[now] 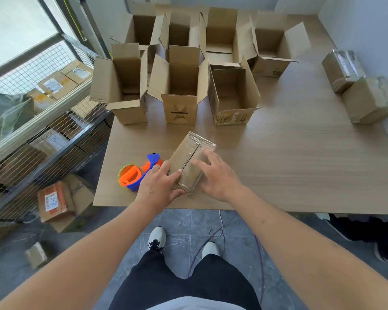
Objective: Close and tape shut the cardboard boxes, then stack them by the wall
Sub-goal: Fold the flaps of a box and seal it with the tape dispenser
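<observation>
The taped box (pixel 192 162) lies low in the middle of the frame, near the front edge of the surface (pixel 300 157). Its long axis runs from lower left to upper right, with the tape seam along the top in the same line. Both hands are on it at its near end. The left hand (pixel 160 185) rests on the left near corner, fingers fairly straight on the top and thumb along the lower edge, not clearly curled round it. The right hand (pixel 215 175) lies over the right side, fingers spread and flat on the top. Neither hand plainly grasps; both press or steady the box. They are about equally near it, one on each side of the seam.

The wall (pixel 367 30) for stacking lies at the upper right of the frame, so the coming lift, as I judge it, carries the box up and to the right, on the right hand's side. Two sealed boxes (pixel 363 90) already sit there, touching each other, well apart from the box in hand.

Counted: one taped box under the hands, two sealed boxes at the right, and seven open boxes (pixel 179 86) in two rows at the top centre, three in front and four behind, flaps up. One tape dispenser (pixel 139 173), orange and blue, lies just beside the left hand, touching or nearly touching the box's left side.
</observation>
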{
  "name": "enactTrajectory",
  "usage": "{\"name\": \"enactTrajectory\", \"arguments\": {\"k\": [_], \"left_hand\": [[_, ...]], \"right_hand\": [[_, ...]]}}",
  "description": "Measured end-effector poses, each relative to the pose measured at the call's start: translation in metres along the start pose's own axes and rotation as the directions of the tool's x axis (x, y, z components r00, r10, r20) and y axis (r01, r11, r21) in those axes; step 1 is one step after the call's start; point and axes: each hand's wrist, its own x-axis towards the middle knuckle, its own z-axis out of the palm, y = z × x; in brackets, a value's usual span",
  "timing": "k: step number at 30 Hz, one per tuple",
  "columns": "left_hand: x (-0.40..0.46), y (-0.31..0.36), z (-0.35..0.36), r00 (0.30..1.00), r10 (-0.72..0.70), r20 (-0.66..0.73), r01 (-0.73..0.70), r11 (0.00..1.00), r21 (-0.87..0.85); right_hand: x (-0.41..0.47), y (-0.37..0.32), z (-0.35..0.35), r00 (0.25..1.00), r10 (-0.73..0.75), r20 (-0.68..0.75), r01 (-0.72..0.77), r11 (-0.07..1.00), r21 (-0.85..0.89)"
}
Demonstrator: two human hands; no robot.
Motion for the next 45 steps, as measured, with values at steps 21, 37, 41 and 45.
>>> {"name": "enactTrajectory", "arguments": {"k": [21, 37, 41, 45], "left_hand": [[0.014, -0.016, -0.004, 0.996, -0.009, 0.088, 0.032, 0.964, -0.265], [0.014, -0.007, 0.004, 0.998, 0.006, 0.055, 0.012, 0.943, -0.334], [0.013, -0.011, 0.000, 0.997, 0.066, 0.026, -0.054, 0.945, -0.322], [0.011, -0.017, 0.002, 0.995, 0.096, -0.013, -0.095, 0.945, -0.313]], "right_hand": [[0.000, -0.003, 0.010, 0.999, -0.011, -0.033, 0.015, 0.995, 0.100], [0.005, -0.018, -0.002, 0.995, 0.058, 0.086, -0.060, 0.998, 0.018], [0.002, -0.012, -0.004, 0.995, 0.104, 0.015, -0.103, 0.995, -0.017], [-0.003, -0.008, -0.003, 0.994, 0.104, -0.016, -0.104, 0.994, 0.033]]}}
